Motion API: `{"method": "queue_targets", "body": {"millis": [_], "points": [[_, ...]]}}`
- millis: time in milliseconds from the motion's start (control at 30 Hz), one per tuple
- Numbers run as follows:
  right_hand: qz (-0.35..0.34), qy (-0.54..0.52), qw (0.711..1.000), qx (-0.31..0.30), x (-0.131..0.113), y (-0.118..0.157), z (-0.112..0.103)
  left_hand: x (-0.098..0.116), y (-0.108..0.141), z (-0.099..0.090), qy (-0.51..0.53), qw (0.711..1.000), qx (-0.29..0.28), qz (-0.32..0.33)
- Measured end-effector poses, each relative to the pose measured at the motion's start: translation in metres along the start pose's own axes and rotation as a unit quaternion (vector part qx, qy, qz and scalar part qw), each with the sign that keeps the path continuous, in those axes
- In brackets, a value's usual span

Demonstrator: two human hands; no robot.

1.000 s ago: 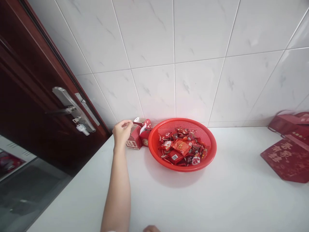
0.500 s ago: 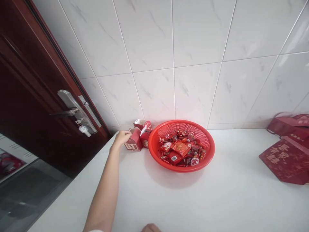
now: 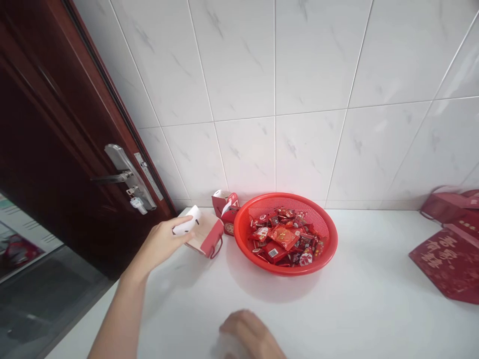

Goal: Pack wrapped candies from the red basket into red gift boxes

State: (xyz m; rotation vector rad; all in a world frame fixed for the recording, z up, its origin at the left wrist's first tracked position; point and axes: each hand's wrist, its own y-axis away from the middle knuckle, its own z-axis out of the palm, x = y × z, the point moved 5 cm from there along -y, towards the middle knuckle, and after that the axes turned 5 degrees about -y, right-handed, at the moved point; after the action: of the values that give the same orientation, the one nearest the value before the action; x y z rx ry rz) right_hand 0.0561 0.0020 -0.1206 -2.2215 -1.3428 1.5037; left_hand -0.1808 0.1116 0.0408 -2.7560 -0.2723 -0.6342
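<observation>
My left hand (image 3: 164, 243) grips the white flap of a small red box (image 3: 212, 237), which is tipped open above the table, its pale inside showing and a dark red cord handle hanging at its right. Low in the middle of the view, my right hand (image 3: 252, 335) is blurred, with bent fingers over the white table; whether anything is under them is hidden. Right of the held box stands a red plastic basket (image 3: 329, 244) with many red-wrapped sweets (image 3: 284, 236). Two more small red boxes (image 3: 229, 219) stand between that box and the basket, near the wall.
Large red boxes with gold lettering (image 3: 447, 259) lie at the right edge of the white table (image 3: 359, 309). A tiled wall (image 3: 310, 65) runs behind. At the left is a dark red door with a metal handle and hanging keys (image 3: 138, 204).
My left hand has lifted the nearest small box off the table and tipped it, and its flaps are now open. My right hand has come further into view from the bottom edge.
</observation>
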Motion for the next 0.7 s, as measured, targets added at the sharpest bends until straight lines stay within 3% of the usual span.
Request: {"method": "queue_targets", "body": {"millis": [67,167,233,433,700], "points": [[0.01,-0.034,0.996,0.084,-0.006,-0.015,-0.035,0.016,0.026,-0.006,-0.009,0.998,0.006,0.055],[0.076,-0.026,0.975,0.209,-0.02,-0.033,-0.091,0.044,0.062,-0.002,-0.026,0.991,-0.006,0.133],[0.127,-0.025,0.964,0.231,-0.028,-0.043,-0.115,0.063,0.081,0.004,-0.04,0.982,-0.013,0.183],[0.172,-0.033,0.971,0.161,-0.036,-0.06,-0.134,0.1,0.111,0.011,-0.033,0.96,-0.02,0.278],[0.238,-0.095,0.967,0.008,-0.028,-0.046,-0.168,0.107,0.114,0.001,0.031,0.958,-0.051,0.281]]}}
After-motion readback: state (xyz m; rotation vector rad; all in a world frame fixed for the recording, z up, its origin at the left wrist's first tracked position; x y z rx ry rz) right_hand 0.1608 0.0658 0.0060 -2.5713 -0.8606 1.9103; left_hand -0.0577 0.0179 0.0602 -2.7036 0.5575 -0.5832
